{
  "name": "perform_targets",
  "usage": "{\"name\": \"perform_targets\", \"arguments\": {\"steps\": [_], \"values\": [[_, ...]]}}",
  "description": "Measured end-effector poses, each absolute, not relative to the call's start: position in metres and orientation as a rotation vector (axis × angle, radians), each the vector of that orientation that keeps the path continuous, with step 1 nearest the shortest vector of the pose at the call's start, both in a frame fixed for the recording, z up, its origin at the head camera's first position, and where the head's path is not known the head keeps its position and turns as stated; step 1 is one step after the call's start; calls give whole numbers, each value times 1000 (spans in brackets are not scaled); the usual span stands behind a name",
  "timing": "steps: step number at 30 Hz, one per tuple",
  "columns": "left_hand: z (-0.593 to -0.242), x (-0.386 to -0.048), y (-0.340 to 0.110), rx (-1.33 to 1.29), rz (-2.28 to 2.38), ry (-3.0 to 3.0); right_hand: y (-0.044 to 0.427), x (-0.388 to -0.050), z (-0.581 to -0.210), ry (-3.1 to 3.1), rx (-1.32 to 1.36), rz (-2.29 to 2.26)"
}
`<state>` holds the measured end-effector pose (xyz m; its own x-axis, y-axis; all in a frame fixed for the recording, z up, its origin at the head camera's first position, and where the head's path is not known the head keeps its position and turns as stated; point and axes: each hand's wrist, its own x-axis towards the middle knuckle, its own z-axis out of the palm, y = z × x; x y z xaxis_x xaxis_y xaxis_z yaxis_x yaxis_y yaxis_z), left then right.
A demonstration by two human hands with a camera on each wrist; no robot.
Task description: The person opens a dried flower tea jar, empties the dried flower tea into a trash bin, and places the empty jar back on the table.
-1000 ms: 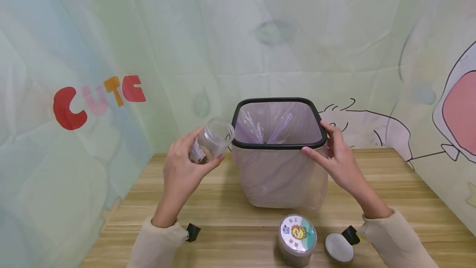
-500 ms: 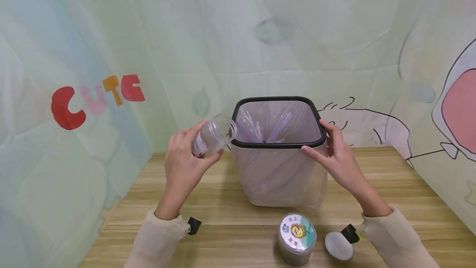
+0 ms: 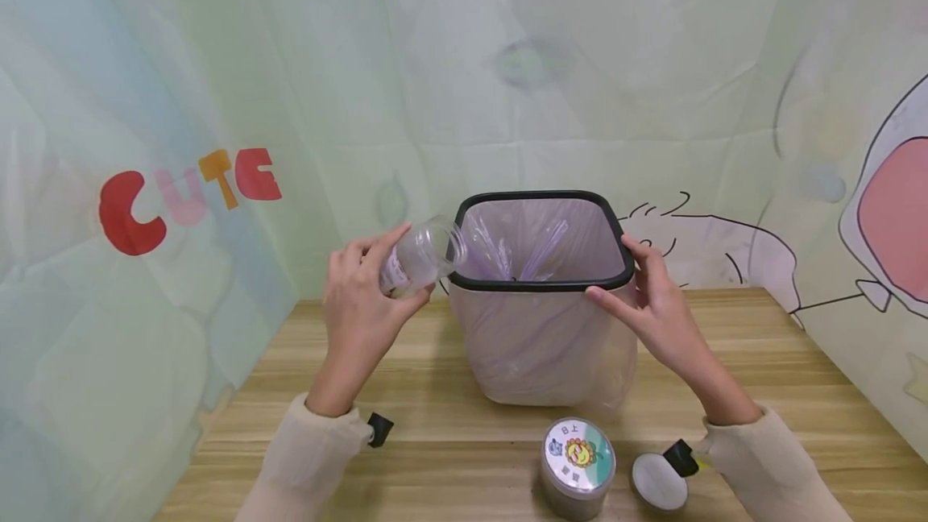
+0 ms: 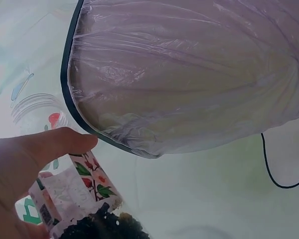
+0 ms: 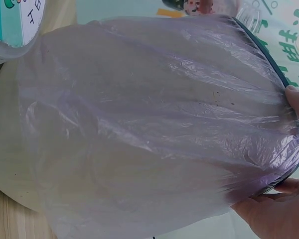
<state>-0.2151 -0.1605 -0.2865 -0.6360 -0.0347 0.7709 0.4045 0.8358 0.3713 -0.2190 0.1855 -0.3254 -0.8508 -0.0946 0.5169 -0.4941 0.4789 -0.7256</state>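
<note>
My left hand (image 3: 358, 296) grips a clear jar (image 3: 415, 260) with a printed label. It is tilted sideways, its open mouth against or just over the left edge of the trash bin (image 3: 540, 349). In the left wrist view, dark clumped contents (image 4: 107, 225) sit at the jar's bottom end, beside the flowered label (image 4: 94, 177). A black rim tops the bin, and a thin purplish plastic bag lines it and folds over its outside. My right hand (image 3: 661, 304) holds the bin's right front corner, thumb on the front rim and fingers round the side.
A round tub (image 3: 577, 461) with a sunflower-printed lid stands on the wooden table (image 3: 428, 417) in front of the bin. Right of it lies a whitish round lid (image 3: 660, 482), close to the right sleeve (image 3: 768, 466). A printed cloth backdrop (image 3: 406, 87) hangs behind.
My left hand has raised the jar slightly and shifted it right, tipping it further so its mouth points toward the bin's opening. The right hand and the bin stay in place.
</note>
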Motion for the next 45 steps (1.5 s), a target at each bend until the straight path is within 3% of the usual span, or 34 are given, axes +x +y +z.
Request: {"name": "perform_targets", "arguments": {"steps": [45], "values": [[-266,-234,-148,-411,-386,-2062,186,-220,-327,-2318,507,1364]]}}
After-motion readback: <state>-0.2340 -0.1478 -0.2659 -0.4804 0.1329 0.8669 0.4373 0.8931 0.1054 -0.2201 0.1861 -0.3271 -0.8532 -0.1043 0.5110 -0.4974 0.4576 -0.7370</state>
